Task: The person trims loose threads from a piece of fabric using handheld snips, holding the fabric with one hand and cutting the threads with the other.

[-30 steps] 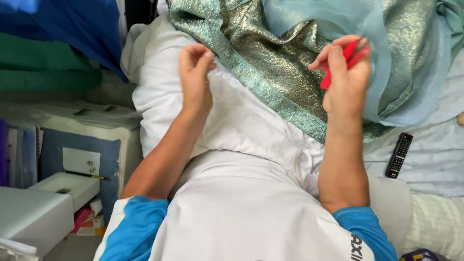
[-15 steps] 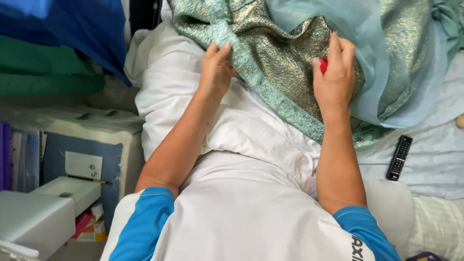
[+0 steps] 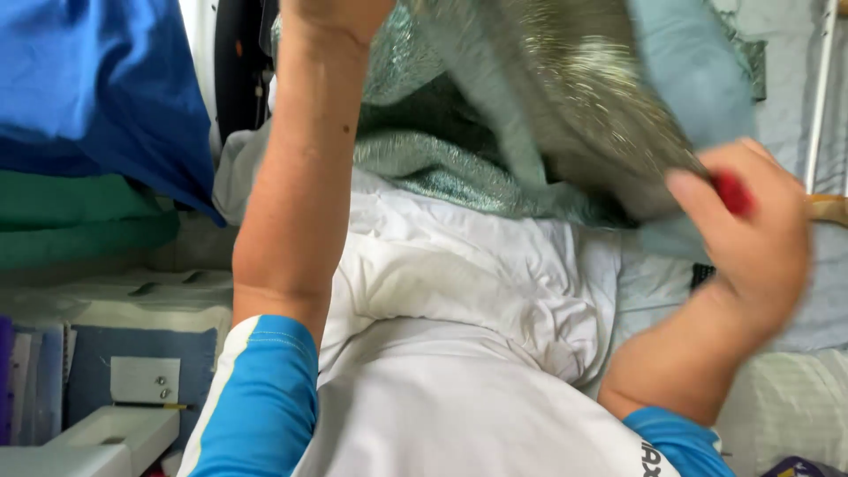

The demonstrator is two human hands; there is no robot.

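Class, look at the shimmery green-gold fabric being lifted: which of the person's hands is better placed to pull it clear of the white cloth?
Probably the right hand: it grips the shimmery green-gold fabric in full view, also holding a small red object. The left hand is mostly out of frame.

Glittery metallic teal fabric; matt white cotton cloth

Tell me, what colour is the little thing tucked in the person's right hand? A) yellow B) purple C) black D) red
D: a small red thing peeks out between the fingers of the right hand, which also grips the shiny green-gold fabric; its shape is too blurred to make out.
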